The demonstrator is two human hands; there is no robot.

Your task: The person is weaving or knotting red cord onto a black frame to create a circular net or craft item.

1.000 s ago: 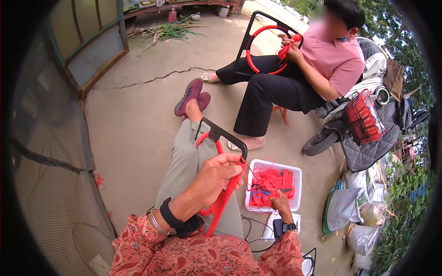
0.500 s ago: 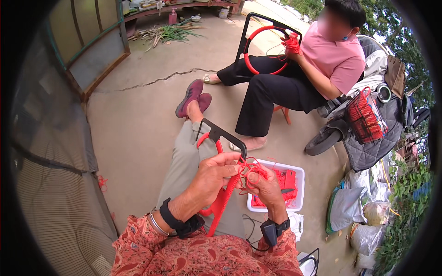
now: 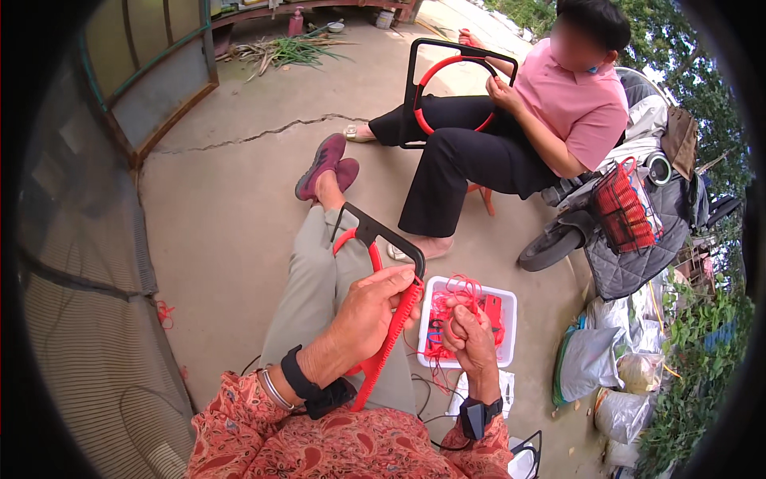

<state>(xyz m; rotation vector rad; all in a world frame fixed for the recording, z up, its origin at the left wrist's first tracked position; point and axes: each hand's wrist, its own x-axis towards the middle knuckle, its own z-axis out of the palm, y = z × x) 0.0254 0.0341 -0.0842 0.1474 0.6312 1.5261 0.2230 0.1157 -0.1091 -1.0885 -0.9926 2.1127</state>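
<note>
A black frame [image 3: 388, 235] rests across my lap, one side wrapped in red cord [image 3: 388, 345] and a curved red-wrapped part inside it. My left hand [image 3: 361, 313] pinches that wrapped side just below the bare black corner. To the right of the frame, my right hand [image 3: 471, 337] is closed on loose red cord [image 3: 465, 289], whose loops show above and below the fist. Behind this hand stands a white plastic bin [image 3: 511, 335] with a tangle of red cord and a flat red object [image 3: 493, 310] in it.
Across from me a seated person [image 3: 570, 112] works red cord on a similar black frame [image 3: 414, 88]. A covered vehicle with a red-and-black basket [image 3: 626, 203] stands right, near several stuffed sacks [image 3: 590, 363]. Cut green stalks [image 3: 291, 52] lie at the back; a screen door [image 3: 152, 72] is left.
My right hand has moved right and down, away from the frame, with the cord. My left hand stays on the wrapped side. The other person's hands have moved apart.
</note>
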